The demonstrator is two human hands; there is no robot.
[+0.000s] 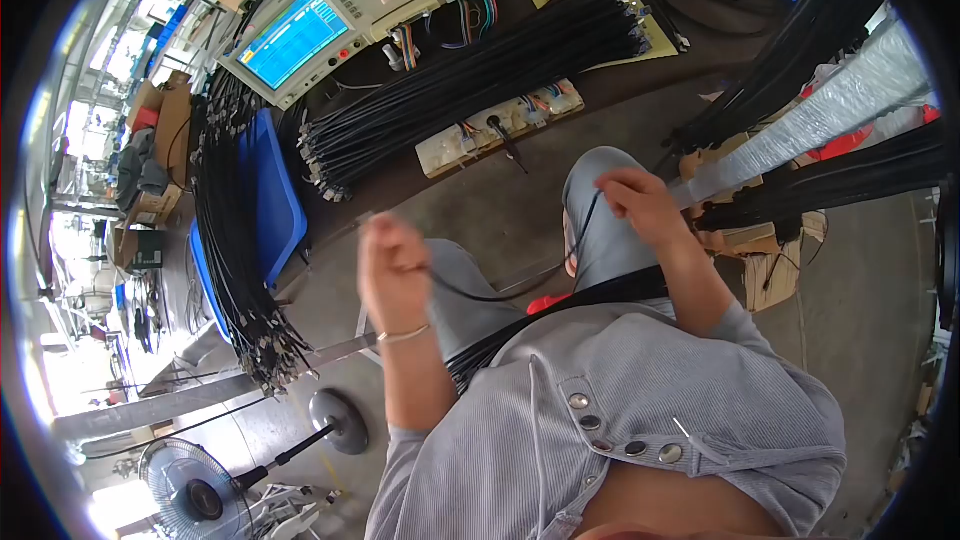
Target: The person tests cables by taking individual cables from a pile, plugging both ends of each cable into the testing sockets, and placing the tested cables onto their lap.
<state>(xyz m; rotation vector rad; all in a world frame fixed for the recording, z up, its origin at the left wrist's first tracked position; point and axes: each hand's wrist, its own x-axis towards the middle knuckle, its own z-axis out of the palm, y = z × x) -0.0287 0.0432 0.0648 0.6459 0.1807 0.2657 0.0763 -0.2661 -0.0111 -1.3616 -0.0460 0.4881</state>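
A thin black cable (490, 298) sags between my two hands above my lap. My left hand (395, 270) is closed around one end of it, slightly blurred; a small pale tip shows at the fingers. My right hand (645, 205) pinches the cable near my right knee, its fingertips pressed together. Across my lap lies a bundle of black cables (610, 290). In front of me on the table, a large bundle of black cables (460, 90) with metal connectors at both ends rests behind a cream test board (450, 152), which has coloured wires and a short black lead.
A tester with a blue screen (297, 37) stands at the back left. More cables (225, 230) hang over a blue tray (290, 215) at the left. Wrapped bundles (830, 110) and cardboard (770, 280) are on the right. A fan (200, 495) stands at the lower left.
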